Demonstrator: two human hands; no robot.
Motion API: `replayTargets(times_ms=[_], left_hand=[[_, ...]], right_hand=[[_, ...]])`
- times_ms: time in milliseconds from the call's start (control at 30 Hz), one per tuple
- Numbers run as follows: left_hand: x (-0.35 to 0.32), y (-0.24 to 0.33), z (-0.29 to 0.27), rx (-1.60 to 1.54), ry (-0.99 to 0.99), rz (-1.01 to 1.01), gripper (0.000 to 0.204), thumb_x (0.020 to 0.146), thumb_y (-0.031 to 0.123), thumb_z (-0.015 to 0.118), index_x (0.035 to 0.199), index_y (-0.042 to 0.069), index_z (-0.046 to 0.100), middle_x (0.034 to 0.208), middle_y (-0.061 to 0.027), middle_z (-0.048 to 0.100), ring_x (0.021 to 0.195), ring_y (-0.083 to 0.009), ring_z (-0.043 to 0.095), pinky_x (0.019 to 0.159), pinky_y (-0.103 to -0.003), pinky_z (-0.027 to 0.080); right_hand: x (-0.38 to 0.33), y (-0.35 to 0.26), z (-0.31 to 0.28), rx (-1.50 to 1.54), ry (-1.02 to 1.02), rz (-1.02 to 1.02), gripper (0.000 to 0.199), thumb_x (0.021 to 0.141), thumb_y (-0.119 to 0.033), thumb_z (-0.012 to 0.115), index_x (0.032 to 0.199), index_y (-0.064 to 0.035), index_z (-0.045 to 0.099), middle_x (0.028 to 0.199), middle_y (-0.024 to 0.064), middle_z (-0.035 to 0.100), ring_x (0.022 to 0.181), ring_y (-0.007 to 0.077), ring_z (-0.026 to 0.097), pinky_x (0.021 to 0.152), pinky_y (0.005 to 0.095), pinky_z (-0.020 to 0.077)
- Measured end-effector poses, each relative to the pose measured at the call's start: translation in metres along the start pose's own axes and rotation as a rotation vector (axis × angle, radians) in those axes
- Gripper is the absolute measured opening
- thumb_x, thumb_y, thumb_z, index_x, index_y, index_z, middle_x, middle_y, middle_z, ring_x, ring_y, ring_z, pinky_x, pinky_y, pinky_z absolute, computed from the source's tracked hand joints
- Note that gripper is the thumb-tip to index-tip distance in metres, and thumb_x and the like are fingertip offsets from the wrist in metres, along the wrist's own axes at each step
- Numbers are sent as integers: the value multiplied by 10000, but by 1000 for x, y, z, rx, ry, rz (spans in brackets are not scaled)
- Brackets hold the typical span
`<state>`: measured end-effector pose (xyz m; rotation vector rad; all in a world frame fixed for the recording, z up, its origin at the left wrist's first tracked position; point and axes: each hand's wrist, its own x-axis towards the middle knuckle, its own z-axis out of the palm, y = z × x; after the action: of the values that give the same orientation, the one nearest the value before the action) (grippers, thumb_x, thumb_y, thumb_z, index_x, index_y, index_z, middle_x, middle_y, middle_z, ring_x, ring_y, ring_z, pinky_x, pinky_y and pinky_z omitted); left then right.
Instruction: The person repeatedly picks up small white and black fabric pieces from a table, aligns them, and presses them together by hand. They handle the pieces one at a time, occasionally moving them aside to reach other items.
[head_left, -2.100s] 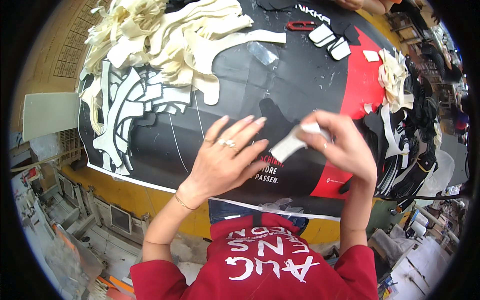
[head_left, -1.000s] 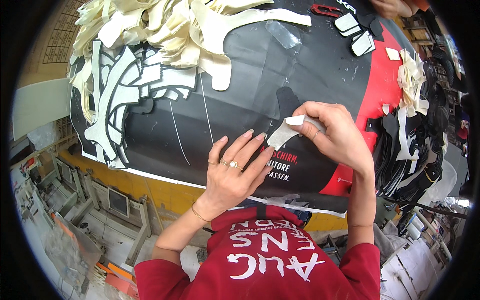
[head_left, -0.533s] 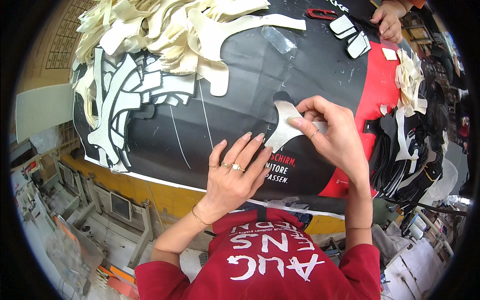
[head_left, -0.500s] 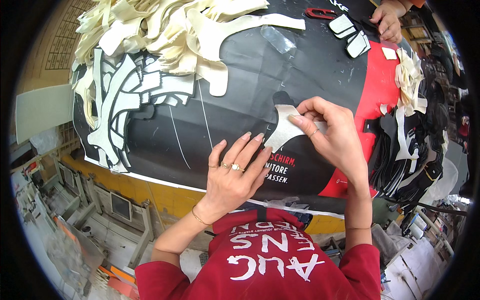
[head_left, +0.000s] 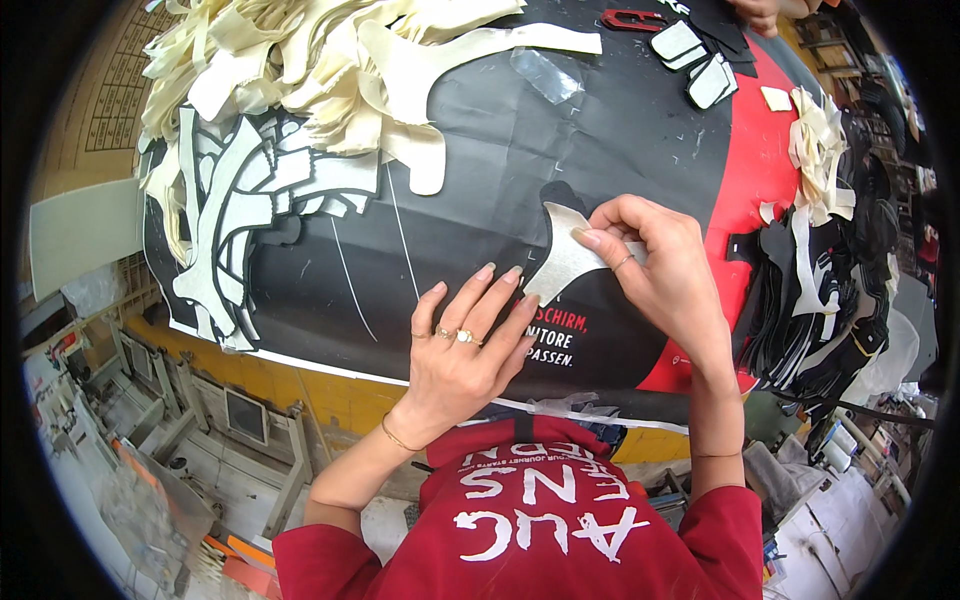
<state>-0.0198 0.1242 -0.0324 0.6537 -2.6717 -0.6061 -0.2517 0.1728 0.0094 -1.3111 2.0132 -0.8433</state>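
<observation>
A curved off-white fabric piece [head_left: 572, 252] lies partly over a matching black piece [head_left: 562, 196], whose dark end shows past its far edge. My right hand [head_left: 655, 262] pinches the off-white piece between thumb and fingers near its right part. With fingers stretched out, my left hand [head_left: 465, 340] rests on the table covering; its index fingertip reaches the near-left edge of the pieces. Part of the off-white piece is hidden under my right hand.
Cream fabric cutouts [head_left: 300, 75] heap at the far left, beside black-edged white pieces [head_left: 225, 215]. At right lie a stack of black strips [head_left: 780, 290] and cream scraps [head_left: 822, 150]. A clear plastic piece [head_left: 547, 76], a red tool [head_left: 632, 20] and another person's hand [head_left: 760, 14] are farther back.
The off-white piece's far corner now stands more apart from the black piece beneath. The other person's hand has moved toward the far edge of view. My left hand is almost still.
</observation>
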Motion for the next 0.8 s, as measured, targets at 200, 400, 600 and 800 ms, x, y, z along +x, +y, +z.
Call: replayTargets(times_ms=[200,400,600,800], left_hand=[[0,0,0,-2,-7,4,387,856,214,732,1237,146,713,1371,-83,616,1315,-258,530,1149,-452,260],[9,5,-11,-46,-40,-40,405,848,251,757,1232,133,706,1386,-80,610,1315,-247,539,1143,-457,266],[44,16,-5,-100,-44,20,687,861,342,746,1437,58,505,1521,-133,474,1414,-287,442,1173,-504,248],[64,15,12,8,-321,11,963,886,579,629,1567,-7,282,1657,-197,212,1551,-300,186,1224,-563,128]], right_hand=[[1,1,1,-32,1,-15,168,904,-125,716,876,19,636,795,152,677,741,339,665,651,403,493],[0,-2,2,-40,23,28,292,874,-95,765,1053,2,556,698,126,636,652,259,636,634,355,491],[1,-1,4,-22,46,2,342,869,-75,732,1106,-43,487,677,147,645,683,397,663,621,449,491],[-5,0,3,-177,140,-11,335,831,-138,779,1032,-54,525,628,121,609,577,335,619,566,395,460]])
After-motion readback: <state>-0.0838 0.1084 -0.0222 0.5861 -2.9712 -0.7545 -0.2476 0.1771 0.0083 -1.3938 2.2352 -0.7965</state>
